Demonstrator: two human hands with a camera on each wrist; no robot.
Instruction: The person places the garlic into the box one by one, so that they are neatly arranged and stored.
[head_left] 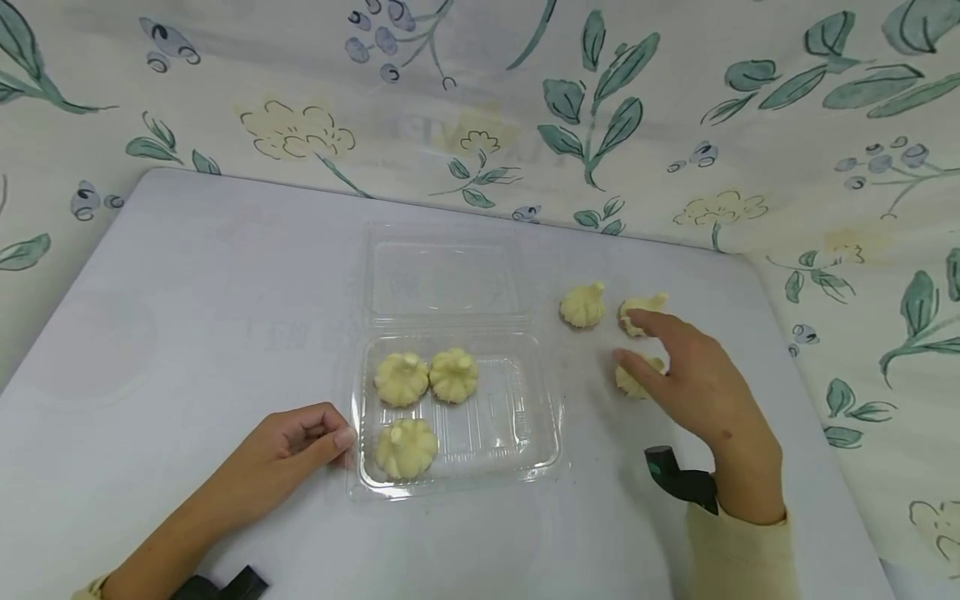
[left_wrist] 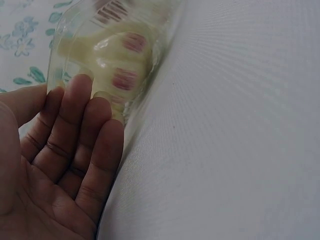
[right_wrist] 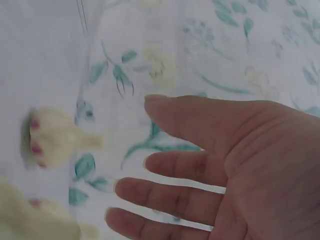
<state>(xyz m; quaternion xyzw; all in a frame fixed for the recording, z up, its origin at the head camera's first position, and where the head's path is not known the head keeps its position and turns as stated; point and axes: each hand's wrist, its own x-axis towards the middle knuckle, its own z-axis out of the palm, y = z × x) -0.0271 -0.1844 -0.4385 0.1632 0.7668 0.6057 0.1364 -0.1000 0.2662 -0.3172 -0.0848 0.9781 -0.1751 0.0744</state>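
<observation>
Clear plastic container is pinched at its near side edge between the thumb and fingers of the left hand. The right hand is held with thumb and fingers well parted, and nothing is gripped by it. Faint letter-like marks are noted on the floral cloth beyond both hands; they cannot be read. A small green mark is carried on the black wrist device below the right hand, too small to be made out.

Three pale yellow garlic bulbs are contained in the tray: one just beside the left fingers, and two touching farther from that hand. Three more are placed on the white table: one by the right index finger, one by the right thumb, both partly covered in the head view, and one to the left of the right hand, unobstructed. Contact by the right fingers cannot be determined. The lid is laid back beyond the tray, apart from both hands
</observation>
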